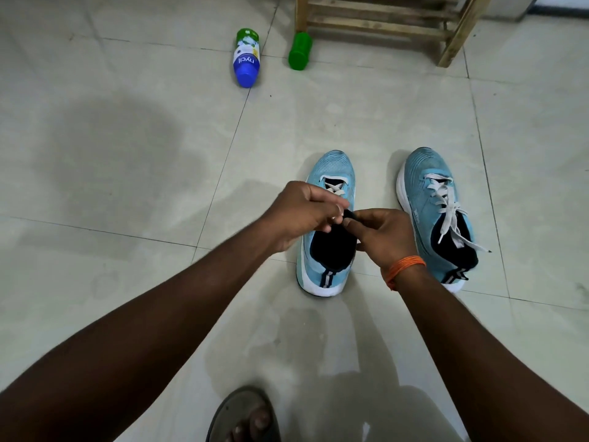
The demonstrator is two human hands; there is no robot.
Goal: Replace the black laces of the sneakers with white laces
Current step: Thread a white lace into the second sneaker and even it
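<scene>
Honestly, the risk was skipping an eyelet or twisting the white lace, since your hands hid the middle rows of the half-laced sneaker at frame centre. Your left hand was curled, pinching what looked like the lace end. Your right hand pinched the dark tongue just beside it.

Floor tiles gleaming glossy, smooth. Left sneaker, right sneaker showing matt knit cloth uppers. White laces looking flat, woven. Blue bottle, green bottle shining smooth plastic. Rack showing rough bare wood.
</scene>
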